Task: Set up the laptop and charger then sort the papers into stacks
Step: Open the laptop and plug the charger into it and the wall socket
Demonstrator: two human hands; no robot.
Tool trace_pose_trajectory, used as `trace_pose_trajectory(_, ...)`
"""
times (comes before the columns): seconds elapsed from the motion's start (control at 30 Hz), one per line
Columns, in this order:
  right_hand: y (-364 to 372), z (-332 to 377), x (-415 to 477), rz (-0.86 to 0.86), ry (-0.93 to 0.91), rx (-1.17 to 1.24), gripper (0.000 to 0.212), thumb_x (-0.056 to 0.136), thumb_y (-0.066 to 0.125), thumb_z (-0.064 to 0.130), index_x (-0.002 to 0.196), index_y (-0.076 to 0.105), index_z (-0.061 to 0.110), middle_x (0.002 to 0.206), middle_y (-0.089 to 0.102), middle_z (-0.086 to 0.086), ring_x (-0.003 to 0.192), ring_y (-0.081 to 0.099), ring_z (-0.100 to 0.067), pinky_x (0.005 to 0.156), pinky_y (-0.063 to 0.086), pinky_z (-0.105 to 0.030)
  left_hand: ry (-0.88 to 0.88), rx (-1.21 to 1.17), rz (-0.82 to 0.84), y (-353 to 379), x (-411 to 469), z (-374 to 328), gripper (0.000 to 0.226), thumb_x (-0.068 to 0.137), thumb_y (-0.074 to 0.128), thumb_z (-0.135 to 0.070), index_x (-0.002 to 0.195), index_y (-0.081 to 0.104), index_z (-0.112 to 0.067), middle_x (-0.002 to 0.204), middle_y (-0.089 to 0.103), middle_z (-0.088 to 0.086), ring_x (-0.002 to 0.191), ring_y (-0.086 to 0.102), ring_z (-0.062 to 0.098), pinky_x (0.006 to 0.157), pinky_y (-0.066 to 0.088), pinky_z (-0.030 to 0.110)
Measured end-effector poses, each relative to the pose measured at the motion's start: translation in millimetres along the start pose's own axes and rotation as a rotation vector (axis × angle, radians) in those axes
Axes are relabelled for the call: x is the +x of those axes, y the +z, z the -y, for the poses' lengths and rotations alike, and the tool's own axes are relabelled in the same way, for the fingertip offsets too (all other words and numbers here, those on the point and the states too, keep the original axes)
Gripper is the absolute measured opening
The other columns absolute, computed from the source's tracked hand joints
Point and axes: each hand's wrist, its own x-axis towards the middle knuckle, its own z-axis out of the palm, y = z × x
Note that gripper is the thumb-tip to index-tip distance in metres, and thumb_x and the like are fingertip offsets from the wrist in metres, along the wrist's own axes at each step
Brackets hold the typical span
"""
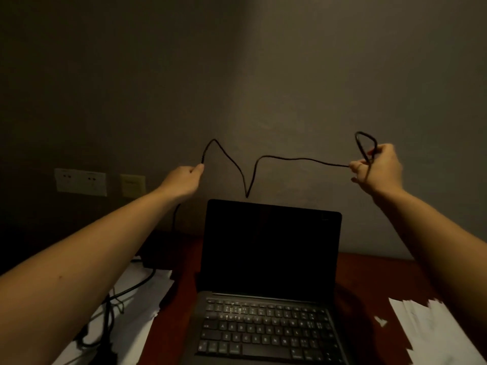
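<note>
We hold the charger cable [290, 159] stretched in the air above the open laptop [268, 259], which sits on the tabletop [369, 272] with its screen dark. Our left hand [184, 180] has a narrow grip, pinching the cable near one kink. Our right hand [379, 167] is curled round the other stretch, with a small loop standing up over the fingers. Between them the cable sags into a sharp V whose tip hangs just above the top edge of the screen.

The main risk, as we judge it, is that V. If we lower or pull sideways, it may catch on the lid and tip or drag the laptop. The loop at the right hand could tighten into a knot if we pull the cable taut.

Below the left hand the cable drops toward a tangle of thicker cord [108, 312] lying on the left pile of papers [137, 306]. A tug there could sweep sheets off the tabletop or crumple them. The right pile of papers [427, 325] lies well apart from the cable. The wall sockets [80, 181] are off to the left, so reaching them means crossing that tangle. In this dim light we cannot tell where the plug end is.
</note>
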Motion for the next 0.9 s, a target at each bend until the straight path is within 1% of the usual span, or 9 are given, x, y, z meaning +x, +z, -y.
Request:
trace_pose_trajectory(0.1, -21, -25, 4, 0.018, 0.011, -0.1, 0.031, 0.09, 0.071, 0.014, 0.107, 0.046, 0.016, 0.099, 0.059, -0.01, 0.095, 0.063, -0.031, 0.084, 0.056, -0.047, -0.094, 0.062, 0.034, 12, 7, 10, 0.063, 0.106, 0.027, -0.052, 0.138, 0.055, -0.005, 0.139, 0.055, 0.014, 0.122, 0.053, 0.03, 0.1, 0.038, 0.037)
trace_pose_trajectory(0.17, -32, -40, 3, 0.084, 0.001, -0.213, 0.027, 0.093, 0.069, 0.014, 0.108, 0.047, 0.015, 0.105, 0.059, -0.011, 0.095, 0.06, -0.029, 0.08, 0.052, -0.041, -0.148, 0.096, 0.038, 19, 8, 20, 0.071, 0.104, 0.027, -0.057, 0.138, 0.053, -0.001, 0.142, 0.053, 0.017, 0.129, 0.05, 0.034, 0.106, 0.038, 0.039)
trace_pose_trajectory(0.23, -37, -55, 3, 0.151, 0.032, -0.208, 0.025, 0.094, 0.068, 0.012, 0.109, 0.047, 0.015, 0.11, 0.062, -0.015, 0.09, 0.067, -0.032, 0.071, 0.056, -0.042, -0.178, 0.117, 0.035, 25, 7, 31, 0.072, 0.104, 0.027, -0.058, 0.133, 0.057, 0.0, 0.136, 0.058, 0.02, 0.125, 0.053, 0.036, 0.105, 0.04, 0.04)
trace_pose_trajectory(0.37, -41, -75, -5, 0.219, 0.098, -0.176, 0.024, 0.097, 0.062, 0.005, 0.113, 0.047, 0.013, 0.108, 0.064, -0.02, 0.08, 0.071, -0.031, 0.058, 0.055, -0.038, -0.197, 0.118, 0.056, 32, 0, 49, 0.069, 0.105, 0.026, -0.053, 0.102, 0.069, 0.001, 0.103, 0.072, 0.019, 0.103, 0.062, 0.034, 0.098, 0.044, 0.04)
trace_pose_trajectory(0.5, -42, -91, -15, 0.274, 0.175, -0.089, 0.025, 0.096, 0.062, 0.002, 0.114, 0.048, 0.012, 0.112, 0.064, -0.025, 0.078, 0.071, -0.029, 0.063, 0.057, -0.041, -0.189, 0.137, 0.064, 34, -9, 66, 0.068, 0.104, 0.028, -0.057, 0.092, 0.073, -0.008, 0.087, 0.075, 0.014, 0.084, 0.069, 0.033, 0.081, 0.052, 0.039)
trace_pose_trajectory(0.6, -42, -99, -27, 0.314, 0.204, 0.003, 0.028, 0.095, 0.063, 0.002, 0.115, 0.046, 0.011, 0.112, 0.065, -0.026, 0.085, 0.068, -0.032, 0.067, 0.054, -0.043, -0.141, 0.184, -0.002, 26, -16, 63, 0.065, 0.104, 0.026, -0.056, 0.102, 0.072, -0.01, 0.113, 0.069, 0.018, 0.105, 0.063, 0.036, 0.091, 0.046, 0.041)
trace_pose_trajectory(0.67, -44, -105, -35, 0.33, 0.135, -0.076, 0.028, 0.094, 0.067, 0.007, 0.113, 0.047, 0.012, 0.11, 0.065, -0.021, 0.096, 0.066, -0.035, 0.076, 0.053, -0.046, -0.07, 0.225, -0.113, 23, -22, 52, 0.063, 0.106, 0.025, -0.051, 0.118, 0.067, -0.005, 0.126, 0.062, 0.021, 0.118, 0.056, 0.039, 0.096, 0.041, 0.042)
trace_pose_trajectory(0.77, -54, -116, -41, 0.423, 0.018, -0.31, 0.039, 0.088, 0.076, 0.012, 0.116, 0.048, 0.014, 0.11, 0.064, -0.012, 0.104, 0.062, -0.032, 0.087, 0.05, -0.043, 0.076, 0.254, -0.276, 30, -32, 29, 0.053, 0.106, 0.03, -0.046, 0.126, 0.061, -0.008, 0.127, 0.059, 0.022, 0.117, 0.054, 0.041, 0.095, 0.042, 0.045)
trace_pose_trajectory(0.9, -68, -134, -50, 0.658, -0.005, -0.381, 0.065, 0.085, 0.068, -0.013, 0.139, 0.041, 0.014, 0.136, 0.056, -0.009, 0.116, 0.059, -0.03, 0.095, 0.053, -0.047, 0.239, 0.211, -0.271, 59, -59, -13, 0.037, 0.103, 0.043, -0.041, 0.12, 0.065, -0.016, 0.118, 0.057, 0.016, 0.109, 0.056, 0.035, 0.094, 0.044, 0.042)
